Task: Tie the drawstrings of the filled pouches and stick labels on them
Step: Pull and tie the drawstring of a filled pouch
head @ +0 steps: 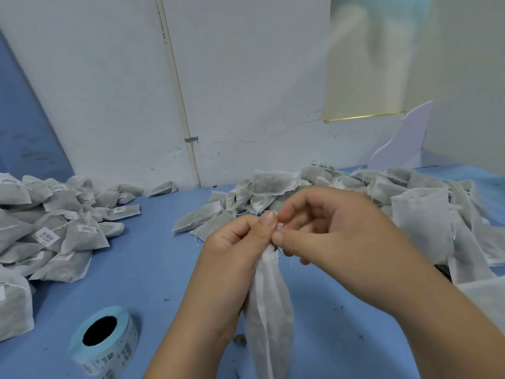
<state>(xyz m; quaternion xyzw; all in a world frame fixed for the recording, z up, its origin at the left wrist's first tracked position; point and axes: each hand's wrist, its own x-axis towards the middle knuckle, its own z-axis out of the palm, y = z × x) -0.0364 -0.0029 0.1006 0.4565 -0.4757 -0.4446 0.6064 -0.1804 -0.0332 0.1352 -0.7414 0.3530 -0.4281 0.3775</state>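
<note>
A person works at a blue bench [153,255] with both hands raised just above it, near the middle of the view. The left hand [235,242] is curled round the gathered neck of a white fabric pouch [269,310], thumb upward, gripping it so that the filled body hangs down toward the near edge. The right hand [336,225] meets it from the right; its thumb and forefinger pinch the thin white drawstring [278,227] at the very top of the pouch, with the other fingers loosely bent behind. The fingertips of the two hands touch at the pouch's mouth, and short loose ends of thread hang just below them. On the left side of the bench lies a heap of filled pouches [54,228], many of them bearing small white barcode labels. On the right, from the far edge toward the near right, a larger heap of filled pouches [355,187] spreads out with strings trailing and no labels showing on the faces in view. A roll of labels [106,343] with a pale blue backing lies on its side at the near left, well apart from the hands. Small dark crumbs dot the bench. Behind it stands a white wall [109,91] with a thin pipe [177,91] running down it.
</note>
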